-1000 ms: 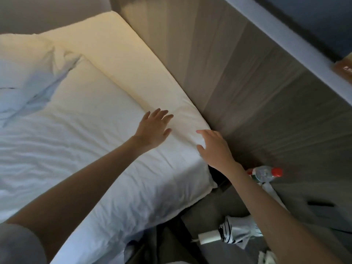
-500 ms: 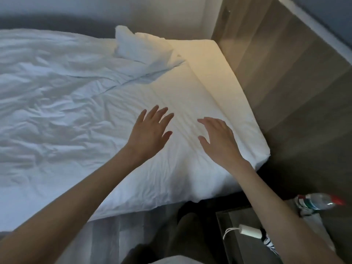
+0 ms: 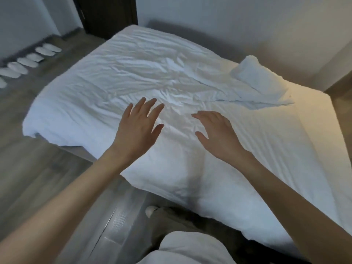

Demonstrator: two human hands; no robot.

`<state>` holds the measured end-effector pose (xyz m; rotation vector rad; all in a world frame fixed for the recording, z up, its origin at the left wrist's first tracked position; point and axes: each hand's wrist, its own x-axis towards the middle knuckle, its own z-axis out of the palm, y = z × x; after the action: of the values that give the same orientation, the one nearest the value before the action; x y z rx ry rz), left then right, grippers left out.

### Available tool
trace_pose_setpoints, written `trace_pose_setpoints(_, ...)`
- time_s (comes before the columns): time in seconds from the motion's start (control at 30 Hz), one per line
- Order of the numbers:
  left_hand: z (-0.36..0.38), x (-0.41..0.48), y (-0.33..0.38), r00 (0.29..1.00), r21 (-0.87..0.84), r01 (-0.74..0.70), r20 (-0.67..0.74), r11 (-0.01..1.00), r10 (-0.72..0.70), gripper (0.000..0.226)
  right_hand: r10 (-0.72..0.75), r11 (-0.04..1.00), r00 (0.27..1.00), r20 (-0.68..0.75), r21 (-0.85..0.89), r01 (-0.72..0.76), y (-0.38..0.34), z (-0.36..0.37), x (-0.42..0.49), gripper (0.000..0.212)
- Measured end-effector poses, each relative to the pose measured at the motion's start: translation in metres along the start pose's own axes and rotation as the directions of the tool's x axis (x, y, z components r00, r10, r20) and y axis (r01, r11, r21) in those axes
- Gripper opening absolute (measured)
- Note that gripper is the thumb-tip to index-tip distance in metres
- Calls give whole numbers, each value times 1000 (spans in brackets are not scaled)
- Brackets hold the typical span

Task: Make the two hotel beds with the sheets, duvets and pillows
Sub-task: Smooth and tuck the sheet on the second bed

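head view: my left hand (image 3: pixel 139 128) and right hand (image 3: pixel 217 132) were both released, fingers spread, side by side over the wrinkled white sheet (image 3: pixel 133 77), contact unclear. sheet lay across the bed (image 3: pixel 314 121), its far right corner (image 3: pixel 255 77) bunched up. white slippers (image 3: pixel 28 61) lined the floor (image 3: pixel 28 168) at left.

plain white creased cotton bed sheet (image 3: pixel 133 77) | plain white flat slippers in a row (image 3: pixel 28 61) | grey-brown wood-grain plank floor (image 3: pixel 38 178) | dark brown door (image 3: pixel 106 14)
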<state>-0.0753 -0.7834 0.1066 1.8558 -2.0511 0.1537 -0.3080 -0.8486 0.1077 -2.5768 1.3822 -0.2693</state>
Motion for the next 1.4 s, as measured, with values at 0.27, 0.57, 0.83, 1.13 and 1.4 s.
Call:
trace_pose_setpoints(0.27, -20, 10, -167, 990, 94, 139, -36, 986, -136, 53, -227, 974, 973, 39, -2, 227, -110, 50, 158, 50)
trace_pose_setpoints(0.57, -52, 42, -356, 975, 181, 220, -12, 959, -221, 53, -330, 943, 941, 80, 71, 324, -246, 95, 317, 49)
trace_pose_setpoints(0.83, -75, 24, -521, 960, 178, 280, -42, 943, -277, 52, -369, 929, 922, 115, 36, 368, -367, 141, 418, 50)
trace_pose_setpoints(1.13, -132, 10, -722, 983, 146, 183, 5, 972, -186, 53, -259, 966, 962, -88, -18, 258, -547, 194, 497, 49)
trace_pose_setpoints(1.4, -170, 46, -867, 997, 126, 64, 29, 990, -68, 49, -169, 984, 969, -181, -86, 155, -666, 202, 574, 47)
